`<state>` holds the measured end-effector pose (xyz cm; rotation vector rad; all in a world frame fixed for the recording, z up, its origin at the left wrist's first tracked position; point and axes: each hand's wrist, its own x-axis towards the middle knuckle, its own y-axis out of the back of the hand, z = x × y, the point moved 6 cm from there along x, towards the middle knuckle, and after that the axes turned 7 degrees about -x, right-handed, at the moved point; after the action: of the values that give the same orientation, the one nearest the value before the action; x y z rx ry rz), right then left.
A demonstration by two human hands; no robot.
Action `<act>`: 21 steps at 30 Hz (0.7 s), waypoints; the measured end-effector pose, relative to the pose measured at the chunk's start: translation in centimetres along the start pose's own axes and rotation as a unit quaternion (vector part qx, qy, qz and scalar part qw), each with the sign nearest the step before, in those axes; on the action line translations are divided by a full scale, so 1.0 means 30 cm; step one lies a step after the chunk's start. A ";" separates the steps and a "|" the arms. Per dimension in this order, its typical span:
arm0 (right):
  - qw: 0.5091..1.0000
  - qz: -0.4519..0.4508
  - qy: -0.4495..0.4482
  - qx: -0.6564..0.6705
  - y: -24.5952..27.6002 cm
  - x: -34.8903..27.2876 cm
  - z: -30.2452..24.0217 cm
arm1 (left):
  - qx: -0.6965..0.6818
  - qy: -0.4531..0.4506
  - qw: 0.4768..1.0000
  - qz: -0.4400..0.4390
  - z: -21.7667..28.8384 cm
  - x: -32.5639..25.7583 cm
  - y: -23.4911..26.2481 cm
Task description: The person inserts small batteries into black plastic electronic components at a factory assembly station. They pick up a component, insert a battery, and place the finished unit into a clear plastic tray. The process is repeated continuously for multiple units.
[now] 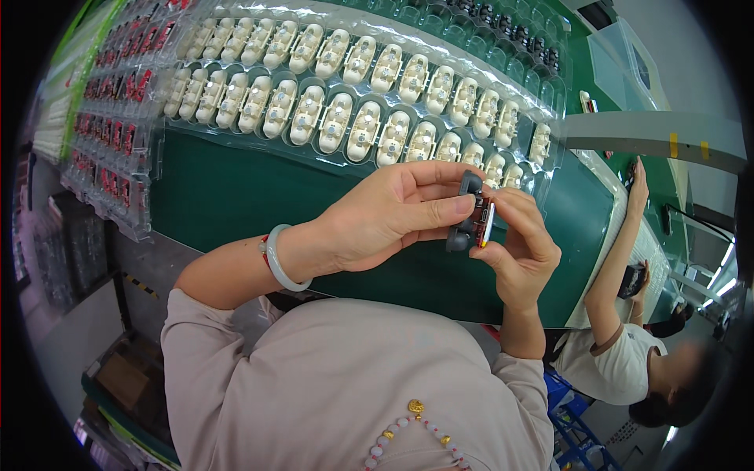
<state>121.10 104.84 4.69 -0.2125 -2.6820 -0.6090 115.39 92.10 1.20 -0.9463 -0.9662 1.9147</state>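
In front of my body, above the near edge of the green work surface (236, 188), both hands meet at one small assembly. My left hand (385, 208) grips a black rounded plastic casing (470, 185) between thumb and fingers, tilted on its edge. On its right side my right hand (522, 247) pinches a small red circuit board (484, 224) with a white face. Board and casing are touching or nearly so; the fingers hide whether they are joined. Just beyond my hands, cream-white oval pieces (363, 129) fill the pockets of a clear plastic tray (326, 158) in rows.
Clear trays with small red parts (118, 133) stand at the left. Dark parts (518, 35) sit in another tray at the far right. A grey metal bar (660, 135) crosses the right side. Beyond it, a co-worker's arm (613, 267) reaches over the table.
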 end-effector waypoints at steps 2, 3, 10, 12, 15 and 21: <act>1.000 0.002 0.009 -0.012 -0.001 -0.003 -0.003 | 0.009 -0.003 1.000 0.000 0.000 0.001 -0.002; 1.000 0.004 0.011 -0.016 -0.003 -0.006 -0.005 | 0.014 -0.004 1.000 0.000 0.000 0.002 -0.003; 1.000 0.014 -0.006 0.024 -0.023 -0.012 0.000 | 0.037 -0.011 0.999 -0.014 0.000 -0.001 -0.005; 1.000 0.002 -0.005 -0.008 -0.025 -0.013 0.006 | 0.044 -0.017 0.999 -0.020 0.002 -0.003 -0.010; 0.996 -0.006 0.037 -0.082 -0.037 -0.013 -0.004 | 0.096 -0.045 0.994 -0.038 0.006 0.003 -0.022; 0.979 -0.024 0.126 -0.160 -0.050 -0.006 -0.028 | 0.190 -0.118 0.974 -0.035 0.010 -0.021 -0.040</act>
<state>121.20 103.10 4.73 -0.1444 -2.3409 -1.0103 115.78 91.96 2.53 -0.4643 -0.7131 2.0855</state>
